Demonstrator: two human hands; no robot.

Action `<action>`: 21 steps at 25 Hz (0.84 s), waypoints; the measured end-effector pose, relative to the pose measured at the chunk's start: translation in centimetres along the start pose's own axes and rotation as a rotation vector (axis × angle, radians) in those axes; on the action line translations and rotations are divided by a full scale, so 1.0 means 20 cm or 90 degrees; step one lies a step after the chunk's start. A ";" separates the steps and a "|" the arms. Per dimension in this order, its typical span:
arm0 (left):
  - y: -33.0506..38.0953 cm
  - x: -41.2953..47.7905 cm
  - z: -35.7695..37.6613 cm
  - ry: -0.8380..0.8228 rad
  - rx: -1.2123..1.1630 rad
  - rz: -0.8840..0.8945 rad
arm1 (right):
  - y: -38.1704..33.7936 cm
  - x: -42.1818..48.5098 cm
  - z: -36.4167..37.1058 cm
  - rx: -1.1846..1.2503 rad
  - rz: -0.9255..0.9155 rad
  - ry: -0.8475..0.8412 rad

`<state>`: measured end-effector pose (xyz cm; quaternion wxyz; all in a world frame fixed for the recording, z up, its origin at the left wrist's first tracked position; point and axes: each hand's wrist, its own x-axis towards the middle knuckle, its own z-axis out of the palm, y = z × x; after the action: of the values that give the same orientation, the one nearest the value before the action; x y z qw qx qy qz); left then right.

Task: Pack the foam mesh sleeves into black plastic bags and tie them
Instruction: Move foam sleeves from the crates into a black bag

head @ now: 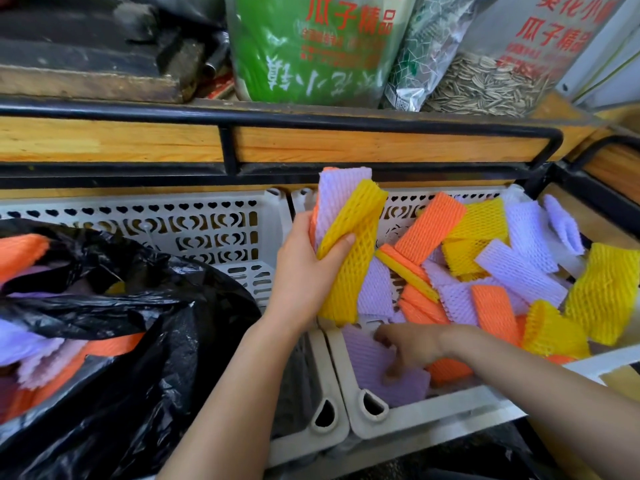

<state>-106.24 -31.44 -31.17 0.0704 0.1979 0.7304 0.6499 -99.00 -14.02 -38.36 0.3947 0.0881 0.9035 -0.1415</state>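
**Now: one hand holds a bundle, the other is low in the basket**

Head view: the left hand [308, 268] is raised above the gap between two white baskets. Its fingers and thumb are wrapped round a bundle of foam mesh sleeves. A yellow sleeve [349, 251] lies at the front under the thumb, a lilac sleeve [341, 192] stands up behind it, and an orange edge shows at the side.

The right hand [408, 348] reaches down into the right basket [415, 407]. Its fingers are bent onto a flat lilac sleeve [372, 362] at the near corner. The hand is blurred, so I cannot tell whether it grips the sleeve or only touches it. Loose sleeves [502, 258] in yellow, orange and lilac are heaped across the rest of that basket, just beyond the hand.

The black plastic bag [156, 341] sits open in the left basket [214, 230], well to the left of both hands. Orange and lilac sleeves show in its mouth.

Above the baskets runs a wooden shelf [381, 143]. On it stand a green sack [311, 46] and a bag of sunflower seeds [485, 84].
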 end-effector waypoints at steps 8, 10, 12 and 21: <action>-0.02 0.01 -0.02 0.032 0.018 0.010 | -0.05 -0.09 0.00 -0.049 0.003 0.017; -0.02 0.02 -0.02 0.033 0.025 0.017 | -0.04 -0.07 0.01 -0.026 0.016 0.056; -0.02 0.02 -0.02 0.035 0.030 0.014 | -0.03 -0.05 -0.01 -0.043 0.009 0.080; -0.02 0.02 -0.03 0.074 -0.046 -0.045 | -0.19 -0.36 -0.34 0.646 -0.292 0.591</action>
<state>-106.93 -31.77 -31.33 0.0580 0.1310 0.7157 0.6835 -99.92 -15.63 -27.88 -0.1585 0.1196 0.7969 -0.5706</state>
